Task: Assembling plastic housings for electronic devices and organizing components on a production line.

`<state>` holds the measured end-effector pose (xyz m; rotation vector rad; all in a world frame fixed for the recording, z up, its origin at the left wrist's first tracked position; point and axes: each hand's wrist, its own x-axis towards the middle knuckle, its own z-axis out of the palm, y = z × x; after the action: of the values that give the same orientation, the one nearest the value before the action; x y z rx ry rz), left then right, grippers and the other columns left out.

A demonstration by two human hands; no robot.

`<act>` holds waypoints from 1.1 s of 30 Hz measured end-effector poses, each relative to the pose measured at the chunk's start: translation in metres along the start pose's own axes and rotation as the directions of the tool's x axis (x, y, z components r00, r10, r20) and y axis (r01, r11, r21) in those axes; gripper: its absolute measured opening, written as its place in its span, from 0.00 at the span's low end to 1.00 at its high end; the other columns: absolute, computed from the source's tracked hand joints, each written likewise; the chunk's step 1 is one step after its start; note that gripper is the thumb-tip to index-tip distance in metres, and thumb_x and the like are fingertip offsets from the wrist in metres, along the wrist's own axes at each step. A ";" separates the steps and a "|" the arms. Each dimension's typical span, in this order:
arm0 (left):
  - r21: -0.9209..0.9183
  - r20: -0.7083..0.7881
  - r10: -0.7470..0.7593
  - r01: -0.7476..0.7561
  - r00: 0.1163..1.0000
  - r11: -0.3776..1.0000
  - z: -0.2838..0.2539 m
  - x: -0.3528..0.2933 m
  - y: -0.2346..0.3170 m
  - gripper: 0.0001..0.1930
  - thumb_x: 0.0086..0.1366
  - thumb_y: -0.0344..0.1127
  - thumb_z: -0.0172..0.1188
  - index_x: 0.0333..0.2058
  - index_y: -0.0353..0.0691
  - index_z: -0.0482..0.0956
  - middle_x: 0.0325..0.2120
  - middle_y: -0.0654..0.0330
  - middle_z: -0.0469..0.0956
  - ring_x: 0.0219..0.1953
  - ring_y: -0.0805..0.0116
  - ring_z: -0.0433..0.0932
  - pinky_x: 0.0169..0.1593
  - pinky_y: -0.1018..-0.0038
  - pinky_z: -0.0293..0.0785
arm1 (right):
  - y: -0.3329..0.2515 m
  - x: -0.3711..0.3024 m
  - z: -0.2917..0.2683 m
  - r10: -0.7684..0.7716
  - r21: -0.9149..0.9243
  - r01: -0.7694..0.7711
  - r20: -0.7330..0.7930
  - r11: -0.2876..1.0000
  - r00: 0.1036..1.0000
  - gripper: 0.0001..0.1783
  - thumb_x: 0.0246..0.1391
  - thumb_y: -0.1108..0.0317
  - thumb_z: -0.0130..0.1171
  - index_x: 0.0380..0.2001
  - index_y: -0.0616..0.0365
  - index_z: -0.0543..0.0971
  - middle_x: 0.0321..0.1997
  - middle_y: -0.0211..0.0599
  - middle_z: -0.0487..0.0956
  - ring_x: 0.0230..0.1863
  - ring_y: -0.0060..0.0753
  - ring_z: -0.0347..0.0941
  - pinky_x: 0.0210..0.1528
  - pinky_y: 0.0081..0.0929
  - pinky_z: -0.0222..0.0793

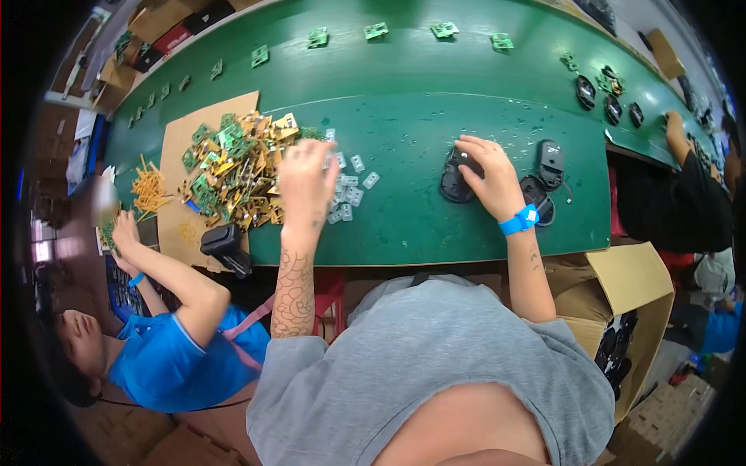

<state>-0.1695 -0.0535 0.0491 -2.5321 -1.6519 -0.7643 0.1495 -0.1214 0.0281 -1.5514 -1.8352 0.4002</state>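
Right fingers (475,144) over black oval shell (452,180), left fingers (308,150) beside translucent pieces (371,180)

Black shell (453,183) partly behind right hand (495,179), left hand (305,180) blurred

Bench (404,225): green-topped, a seam dividing off a far strip (420,70)
Cardboard sheet (175,140): flat at left, partly under a heap of circuit boards (249,159)
Clear pieces (353,196): scattered just right of the heap
Oval black shell (453,185): right of centre
Two black shell parts (550,159): near it, farther right
Far strip: spaced row of green boards (376,30)
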 end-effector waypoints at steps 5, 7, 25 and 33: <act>-0.103 0.161 0.018 -0.001 0.987 0.995 0.007 0.001 0.012 0.09 0.59 0.35 0.67 0.38 0.43 0.84 0.33 0.63 0.81 0.35 0.63 0.78 0.39 0.69 0.75 | -0.013 0.016 0.014 -0.076 0.083 0.084 -0.097 0.993 0.992 0.26 0.48 0.80 0.62 0.54 0.57 0.80 0.62 0.37 0.77 0.64 0.43 0.71 0.65 0.34 0.68; -0.089 0.215 -0.035 0.055 0.976 0.995 0.008 0.003 0.018 0.08 0.59 0.34 0.67 0.38 0.43 0.84 0.32 0.64 0.81 0.34 0.63 0.78 0.38 0.69 0.74 | -0.017 0.011 0.013 -0.050 0.126 0.065 -0.113 0.990 0.992 0.26 0.48 0.80 0.62 0.54 0.57 0.80 0.62 0.37 0.77 0.64 0.43 0.71 0.66 0.35 0.67; -0.558 0.406 0.185 0.083 0.895 0.825 0.003 0.046 0.010 0.11 0.62 0.24 0.60 0.43 0.40 0.84 0.39 0.62 0.77 0.31 0.72 0.74 0.36 0.75 0.72 | -0.023 -0.053 0.014 0.080 0.063 -0.071 -0.156 0.995 0.984 0.22 0.49 0.78 0.62 0.51 0.56 0.83 0.64 0.41 0.75 0.63 0.45 0.71 0.65 0.38 0.66; -0.342 0.578 0.174 0.043 0.797 0.939 0.010 0.057 0.017 0.11 0.63 0.25 0.61 0.43 0.42 0.84 0.41 0.63 0.77 0.32 0.71 0.76 0.37 0.73 0.73 | -0.020 -0.051 0.019 0.058 0.035 -0.053 -0.158 0.998 0.986 0.20 0.48 0.78 0.63 0.47 0.56 0.85 0.64 0.41 0.75 0.63 0.46 0.70 0.66 0.39 0.66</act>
<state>-0.1329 -0.0098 0.0680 -3.3251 -1.6602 -0.2401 0.1245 -0.1712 0.0118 -1.5695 -1.6597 0.3194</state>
